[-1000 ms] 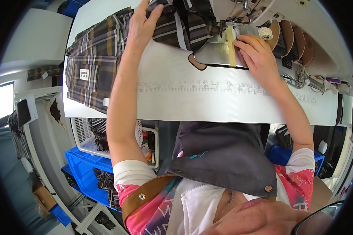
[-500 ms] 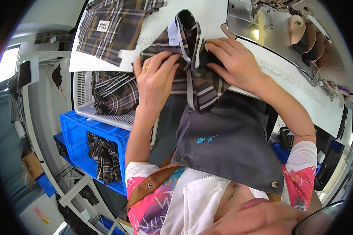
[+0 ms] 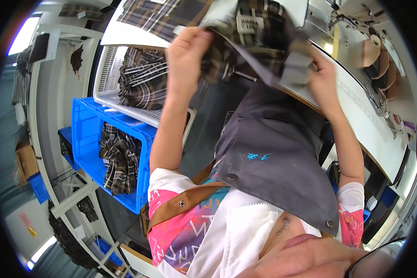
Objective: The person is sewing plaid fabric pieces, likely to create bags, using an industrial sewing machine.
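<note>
A dark plaid fabric piece [image 3: 266,39] with a white label patch is stretched between my two hands over the near edge of the table. A pale strip or edge runs across it, and its lower part is smeared by motion. My left hand [image 3: 187,53] pinches the left end, fingers closed on the cloth. At the right end, my right hand [image 3: 322,76] grips the cloth beside a pale grey patch, which is blurred. Flat plaid panels [image 3: 160,16] lie on the white table, beyond my left hand.
Folded plaid pieces [image 3: 146,76] fill a white plastic basket [image 3: 105,69] at the left. Below it, a blue crate [image 3: 84,134] holds more plaid cloth [image 3: 120,160]. At the far right are a metal machine plate [image 3: 319,25] and several pinkish curved pieces [image 3: 380,62].
The fabric has been lifted off the table and drawn out between my hands, which moved apart. Its labelled face now shows. My left hand has risen in view; my right has shifted outward. The view has also shifted.
</note>
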`<state>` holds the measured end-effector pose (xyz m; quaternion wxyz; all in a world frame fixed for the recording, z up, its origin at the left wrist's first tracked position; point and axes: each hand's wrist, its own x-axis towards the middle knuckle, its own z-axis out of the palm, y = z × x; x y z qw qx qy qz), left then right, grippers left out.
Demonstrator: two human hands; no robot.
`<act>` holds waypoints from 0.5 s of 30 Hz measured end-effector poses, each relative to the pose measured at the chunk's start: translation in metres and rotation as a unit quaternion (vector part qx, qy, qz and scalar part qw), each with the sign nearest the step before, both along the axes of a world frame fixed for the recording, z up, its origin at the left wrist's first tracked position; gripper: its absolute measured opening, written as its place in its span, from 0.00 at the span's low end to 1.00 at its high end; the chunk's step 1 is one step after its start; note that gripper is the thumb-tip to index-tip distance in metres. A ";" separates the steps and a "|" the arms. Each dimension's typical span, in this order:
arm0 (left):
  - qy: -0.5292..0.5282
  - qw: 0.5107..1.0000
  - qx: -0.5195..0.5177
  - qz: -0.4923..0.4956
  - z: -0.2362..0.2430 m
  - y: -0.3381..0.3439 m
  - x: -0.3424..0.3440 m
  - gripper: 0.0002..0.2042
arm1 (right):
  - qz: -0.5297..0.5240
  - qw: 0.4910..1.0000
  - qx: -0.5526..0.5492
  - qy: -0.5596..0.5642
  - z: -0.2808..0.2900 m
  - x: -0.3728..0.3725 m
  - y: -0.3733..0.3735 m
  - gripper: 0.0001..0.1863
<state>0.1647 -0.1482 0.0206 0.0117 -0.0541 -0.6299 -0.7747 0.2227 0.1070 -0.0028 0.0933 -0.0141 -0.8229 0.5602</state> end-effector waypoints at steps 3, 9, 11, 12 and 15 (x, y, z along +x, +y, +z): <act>-0.056 0.998 0.015 0.008 0.006 -0.034 -0.017 0.07 | -0.060 0.975 -0.204 -0.071 0.011 -0.014 0.023 0.09; -0.072 0.972 -0.224 -0.004 -0.003 -0.069 -0.034 0.26 | -0.046 0.943 0.116 0.309 0.025 -0.019 -0.007 0.16; -0.042 0.958 -0.283 -0.026 -0.005 -0.059 -0.041 0.27 | -0.011 0.918 0.154 0.365 0.030 -0.014 -0.014 0.18; -0.041 0.943 -0.329 -0.010 -0.004 -0.055 -0.044 0.26 | 0.012 0.926 0.138 0.352 0.031 -0.012 -0.016 0.20; 0.134 0.855 -0.488 0.111 -0.027 -0.010 -0.052 0.20 | 0.070 0.945 0.276 0.160 0.020 -0.028 -0.016 0.22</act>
